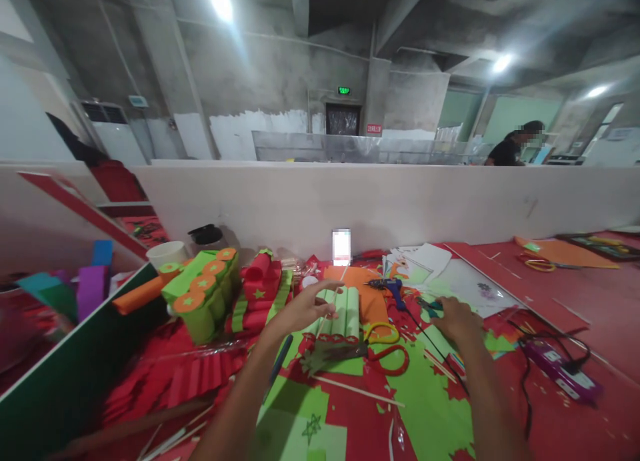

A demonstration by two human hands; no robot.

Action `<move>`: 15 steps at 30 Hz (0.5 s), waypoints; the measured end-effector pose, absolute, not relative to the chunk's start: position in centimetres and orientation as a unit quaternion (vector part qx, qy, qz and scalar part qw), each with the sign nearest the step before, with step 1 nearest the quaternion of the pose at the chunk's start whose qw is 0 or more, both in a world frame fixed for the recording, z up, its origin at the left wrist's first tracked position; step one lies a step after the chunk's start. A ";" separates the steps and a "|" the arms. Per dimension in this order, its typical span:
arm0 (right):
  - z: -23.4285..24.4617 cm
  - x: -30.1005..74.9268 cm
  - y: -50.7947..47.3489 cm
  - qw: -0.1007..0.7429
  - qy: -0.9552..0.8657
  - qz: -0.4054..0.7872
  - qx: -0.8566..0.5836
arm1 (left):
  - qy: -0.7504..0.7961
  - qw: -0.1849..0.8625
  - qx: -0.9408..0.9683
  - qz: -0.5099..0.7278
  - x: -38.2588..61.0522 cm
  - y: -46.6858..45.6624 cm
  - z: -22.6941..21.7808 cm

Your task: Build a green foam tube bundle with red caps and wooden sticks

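Note:
My left hand (307, 309) is over a pale green foam piece made of rolled tubes (346, 311), with a red scalloped edge at its front. Its fingers pinch a thin wooden stick (339, 284) that slants above the tubes. To the right, my right hand (454, 319) is closed around the dark green handles of small pliers (428, 306), partly hidden by the fingers. Between the hands lies a blue hot glue gun (393, 289) on orange foam (373, 297). Scissors (385, 354) with red and yellow handles rest just in front of the rolled piece.
Green and red foam rolls with orange star tops (203, 284) stand at left, beside a red foam piece (260, 284). A lit phone (341, 247) leans on the white partition (280, 197). A purple power strip (563, 371) with cables lies right. A person (515, 147) is beyond the partition.

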State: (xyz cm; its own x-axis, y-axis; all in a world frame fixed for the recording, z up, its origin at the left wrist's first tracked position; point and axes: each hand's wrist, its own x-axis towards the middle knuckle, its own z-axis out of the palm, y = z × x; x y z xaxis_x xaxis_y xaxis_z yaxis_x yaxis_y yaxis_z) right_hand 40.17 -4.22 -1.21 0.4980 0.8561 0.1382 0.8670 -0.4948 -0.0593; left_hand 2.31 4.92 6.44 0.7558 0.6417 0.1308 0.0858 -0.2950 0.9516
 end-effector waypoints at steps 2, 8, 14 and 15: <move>-1.0 40.9 -4.1 0.038 -0.510 -0.036 -0.859 | 0.235 0.545 0.757 0.274 2.4 4.9 6.3; 0.3 43.7 -4.6 0.053 -0.568 0.021 -0.821 | 0.213 0.580 0.722 0.310 2.5 5.1 6.1; 3.0 44.5 -4.7 0.148 -0.609 0.078 -0.775 | 0.219 0.598 0.703 0.316 2.5 5.4 5.8; 3.3 44.4 -4.6 0.154 -0.616 0.085 -0.768 | 0.222 0.598 0.702 0.315 2.6 5.3 5.8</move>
State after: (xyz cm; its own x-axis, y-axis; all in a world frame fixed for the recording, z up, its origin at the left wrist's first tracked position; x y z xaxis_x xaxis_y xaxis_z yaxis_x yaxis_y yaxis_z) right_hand 44.35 -4.57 3.33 0.2260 0.9723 0.0598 0.9201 -0.1929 -0.3409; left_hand 2.57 5.34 5.76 0.7027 0.6889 0.1779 -0.0660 -0.1858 0.9804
